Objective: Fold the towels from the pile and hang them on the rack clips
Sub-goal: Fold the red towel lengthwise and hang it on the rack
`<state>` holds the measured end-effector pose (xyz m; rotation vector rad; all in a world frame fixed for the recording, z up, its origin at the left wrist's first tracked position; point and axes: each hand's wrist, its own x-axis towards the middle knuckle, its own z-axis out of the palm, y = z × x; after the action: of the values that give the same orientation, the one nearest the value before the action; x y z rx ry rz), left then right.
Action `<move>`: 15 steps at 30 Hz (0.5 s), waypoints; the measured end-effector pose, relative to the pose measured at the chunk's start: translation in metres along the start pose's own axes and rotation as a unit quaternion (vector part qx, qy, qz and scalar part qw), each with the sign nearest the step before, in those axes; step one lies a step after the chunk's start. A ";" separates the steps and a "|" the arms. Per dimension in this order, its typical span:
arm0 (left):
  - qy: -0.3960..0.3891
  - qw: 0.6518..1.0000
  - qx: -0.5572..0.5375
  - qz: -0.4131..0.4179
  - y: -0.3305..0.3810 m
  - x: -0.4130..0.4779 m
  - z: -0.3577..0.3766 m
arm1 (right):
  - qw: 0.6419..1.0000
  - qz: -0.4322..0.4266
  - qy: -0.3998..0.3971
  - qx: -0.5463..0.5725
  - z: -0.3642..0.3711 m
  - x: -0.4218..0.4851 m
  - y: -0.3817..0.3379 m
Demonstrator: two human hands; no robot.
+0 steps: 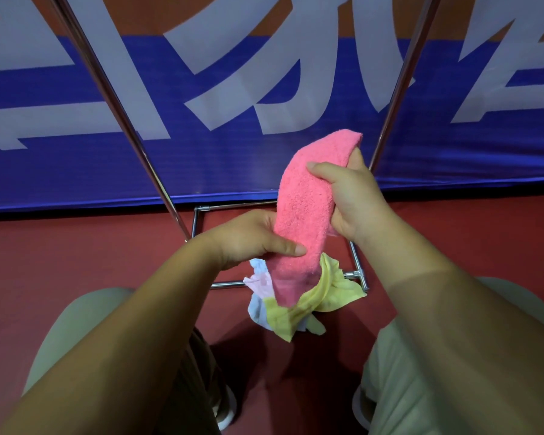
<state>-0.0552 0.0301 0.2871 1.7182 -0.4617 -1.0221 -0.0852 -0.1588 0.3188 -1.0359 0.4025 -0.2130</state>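
Pink towel (305, 208) folded into narrow strip, off the floor, tilted near-upright. Pile (324, 291): crumpled yellow, light-blue, pale-pink towels on floor at chrome rack (357, 274) base.

A folded pink towel (305, 211) is gripped at its lower end by the left hand (252, 238) and near its top by the right hand (352, 202), above a pile of towels (296, 304) on the red floor (76, 262), beside a metal rack base (357, 274) and a blue banner (139, 158).
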 end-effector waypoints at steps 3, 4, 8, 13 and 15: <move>0.045 0.999 0.026 -0.007 0.000 0.004 0.003 | 1.000 0.010 -0.001 -0.001 -0.001 0.001 0.000; 0.061 0.998 0.032 0.004 -0.001 0.005 0.004 | 1.000 0.010 -0.001 0.002 -0.001 0.001 0.000; 0.078 0.995 0.052 0.030 -0.001 0.007 0.007 | 1.000 0.012 -0.007 0.020 0.000 -0.001 -0.003; 0.093 0.989 0.116 0.012 -0.004 0.010 0.004 | 0.998 0.035 -0.012 0.055 -0.001 -0.001 -0.005; 0.110 0.979 0.172 0.013 -0.002 0.008 0.003 | 0.997 0.044 -0.010 0.069 -0.002 0.000 -0.005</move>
<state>-0.0534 0.0230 0.2821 2.1005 -0.5378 -0.7509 -0.0860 -0.1625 0.3225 -0.8827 0.4084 -0.1496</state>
